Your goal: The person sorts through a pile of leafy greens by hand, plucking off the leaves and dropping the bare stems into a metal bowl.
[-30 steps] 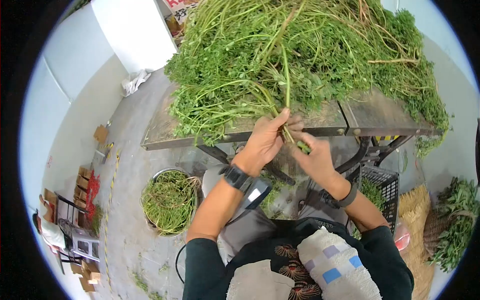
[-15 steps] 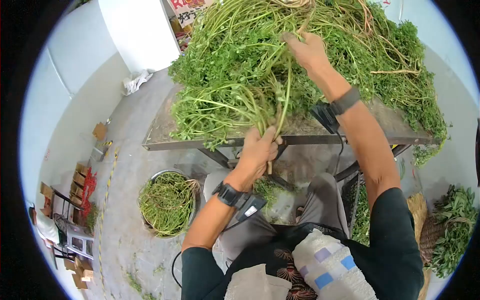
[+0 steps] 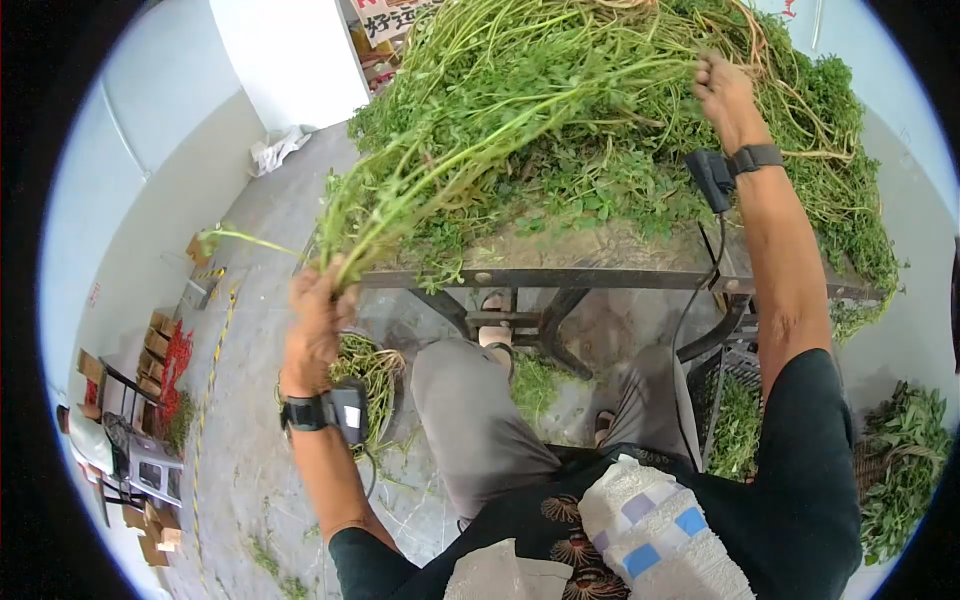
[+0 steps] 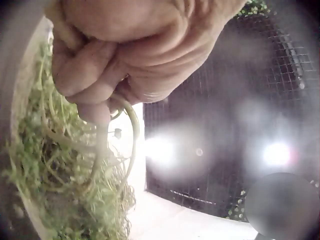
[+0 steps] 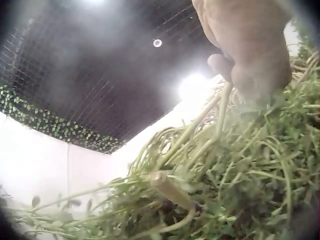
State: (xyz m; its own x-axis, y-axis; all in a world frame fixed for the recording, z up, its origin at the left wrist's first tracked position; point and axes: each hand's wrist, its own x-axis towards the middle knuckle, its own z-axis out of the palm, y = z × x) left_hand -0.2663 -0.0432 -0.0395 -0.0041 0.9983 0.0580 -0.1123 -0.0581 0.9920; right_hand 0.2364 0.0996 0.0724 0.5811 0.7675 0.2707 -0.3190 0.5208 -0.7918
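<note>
My left hand [image 3: 316, 325] is out past the table's left front corner, fingers curled round the ends of several long green leafy stems [image 3: 455, 160]. In the left wrist view, a stem [image 4: 134, 130] loops out from under the curled fingers. Over the right side of the heap, my right hand [image 3: 728, 98] pinches stems at the other end of the stretch. The right wrist view has a pale stem [image 5: 225, 92] running up to the finger and thumb. A large heap of leafy greens [image 3: 620, 175] lies beneath, on the wooden table [image 3: 560, 246].
A round basin [image 3: 398, 395] of cut stems stands on the floor at lower left, partly behind my left forearm. A black crate [image 3: 712, 400] with greens is under the table's right side. Leafy bundles [image 3: 905, 470] stand at far right. A cable [image 3: 680, 325] hangs from my right wrist camera.
My hands were together at the table's front edge. The right hand then reached up onto the heap and on to the right, while the left swung out left with the stems, which now stretch between them.
</note>
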